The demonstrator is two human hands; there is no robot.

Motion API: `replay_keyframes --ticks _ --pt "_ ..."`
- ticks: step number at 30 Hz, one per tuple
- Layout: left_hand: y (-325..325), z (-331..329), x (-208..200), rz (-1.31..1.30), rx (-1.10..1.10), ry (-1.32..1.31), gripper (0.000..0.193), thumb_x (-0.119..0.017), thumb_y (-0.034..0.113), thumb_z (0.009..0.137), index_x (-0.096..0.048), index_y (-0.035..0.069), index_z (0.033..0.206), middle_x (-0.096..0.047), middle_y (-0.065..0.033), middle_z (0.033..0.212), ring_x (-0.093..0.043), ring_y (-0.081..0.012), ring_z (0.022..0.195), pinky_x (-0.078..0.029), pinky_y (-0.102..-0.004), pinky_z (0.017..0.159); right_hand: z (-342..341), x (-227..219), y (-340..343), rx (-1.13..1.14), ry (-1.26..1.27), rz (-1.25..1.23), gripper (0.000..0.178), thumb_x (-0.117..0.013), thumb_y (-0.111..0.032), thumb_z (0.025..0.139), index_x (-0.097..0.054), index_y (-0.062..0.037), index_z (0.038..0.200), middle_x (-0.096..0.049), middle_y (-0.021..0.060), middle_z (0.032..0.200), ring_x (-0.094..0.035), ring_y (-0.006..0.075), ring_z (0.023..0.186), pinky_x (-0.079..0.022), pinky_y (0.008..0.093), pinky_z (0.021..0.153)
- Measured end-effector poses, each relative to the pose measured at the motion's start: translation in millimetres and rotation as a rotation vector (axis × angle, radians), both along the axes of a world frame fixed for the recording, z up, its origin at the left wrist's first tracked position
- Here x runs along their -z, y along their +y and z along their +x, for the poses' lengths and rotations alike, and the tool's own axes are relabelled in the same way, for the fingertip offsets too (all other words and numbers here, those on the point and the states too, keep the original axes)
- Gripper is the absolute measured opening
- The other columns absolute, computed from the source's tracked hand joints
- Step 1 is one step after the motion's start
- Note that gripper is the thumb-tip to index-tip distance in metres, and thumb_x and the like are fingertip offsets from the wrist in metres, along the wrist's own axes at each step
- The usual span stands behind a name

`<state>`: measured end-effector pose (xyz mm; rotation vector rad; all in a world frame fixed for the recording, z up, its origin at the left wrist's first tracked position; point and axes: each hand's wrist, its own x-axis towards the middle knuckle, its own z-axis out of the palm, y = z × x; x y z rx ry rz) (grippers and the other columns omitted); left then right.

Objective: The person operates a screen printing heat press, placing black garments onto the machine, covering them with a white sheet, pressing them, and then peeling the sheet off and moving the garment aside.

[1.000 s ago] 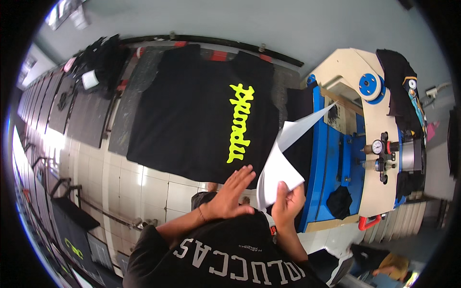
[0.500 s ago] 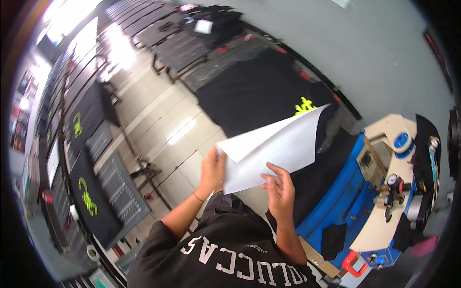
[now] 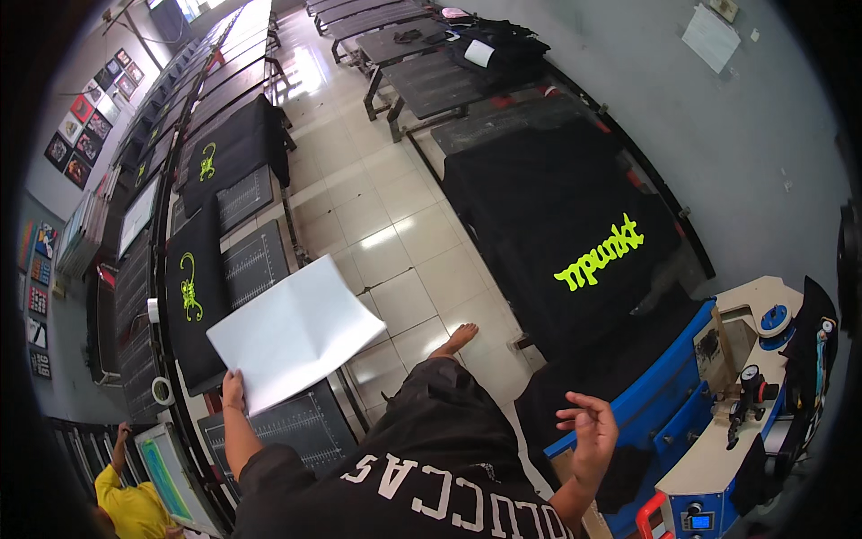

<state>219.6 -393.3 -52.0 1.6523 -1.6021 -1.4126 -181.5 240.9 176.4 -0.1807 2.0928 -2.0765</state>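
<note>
A large white sheet of paper (image 3: 292, 332) is gripped at its near-left edge by my left hand (image 3: 233, 392), fingers closed on it. The sheet tilts over the left-hand printing boards and the walkway. My right hand (image 3: 590, 437) is off to the right, raised with nothing in it, its fingers apart and slightly bent. Close by it stands a blue and cream machine (image 3: 709, 422) with a pressure gauge and a red handle. Beyond that hand, a black shirt (image 3: 548, 207) with bright yellow-green lettering lies spread on a board.
Black fabric with yellow-green prints (image 3: 190, 287) covers boards at left. A roll of tape (image 3: 162, 391) sits on the left rail. Another person in a yellow shirt (image 3: 135, 508) is at the lower left, beside a framed screen (image 3: 171, 472). Dark clothes (image 3: 503, 54) are piled far ahead.
The paper has swung from in front of me to the left in my left hand. My right hand has moved away from it to the right. The view has turned left.
</note>
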Motion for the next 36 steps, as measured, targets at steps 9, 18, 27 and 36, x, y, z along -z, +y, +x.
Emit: replay_keyframes --ticks 9,18,27,36 --pt "82.3 160.5 -18.2 0.131 -0.198 -0.724 0.036 -0.054 0.022 0.097 -0.06 -0.003 0.122 -0.066 -0.018 0.118 -0.064 -0.03 0.101 -0.051 -0.0435 0.087 19.0 -8.9 17.1 0.114 0.086 0.007 0.032 -0.058 -0.022 0.098 -0.057 0.0062 0.113 -0.066 0.0182 0.111 -0.068 0.0181 0.084 -0.056 0.0279 0.069" --pt "80.7 1.9 -69.4 -0.436 -0.448 -1.253 0.038 -0.057 0.022 0.092 -0.06 -0.002 0.122 -0.065 -0.0196 0.119 -0.063 -0.0367 0.104 -0.05 -0.0475 0.09 59.8 -25.7 69.4 0.504 0.382 0.118 0.044 -0.058 -0.037 0.098 -0.058 0.0061 0.104 -0.066 0.0171 0.092 -0.064 0.0194 0.067 -0.054 0.0294 0.066" --pt "153.7 -450.2 -19.7 -0.736 0.801 0.059 0.026 -0.059 0.003 0.09 -0.06 -0.001 0.115 -0.062 -0.0174 0.11 -0.058 -0.0326 0.106 -0.044 -0.0398 0.094 102.9 -31.0 153.9 1.745 0.638 0.362 0.03 -0.048 -0.027 0.102 -0.058 0.0 0.095 -0.062 0.01 0.077 -0.056 0.0163 0.068 -0.045 0.0281 0.064" --pt "458.6 -598.8 -28.2 -0.994 1.668 0.581 0.037 -0.062 0.012 0.087 -0.056 0.001 0.121 -0.055 -0.0193 0.131 -0.048 -0.0385 0.125 -0.038 -0.048 0.105 133.7 42.0 226.9 1.571 0.571 1.058 0.038 -0.041 -0.02 0.102 -0.06 0.0025 0.078 -0.061 0.012 0.074 -0.058 0.0241 0.077 -0.046 0.037 0.075"
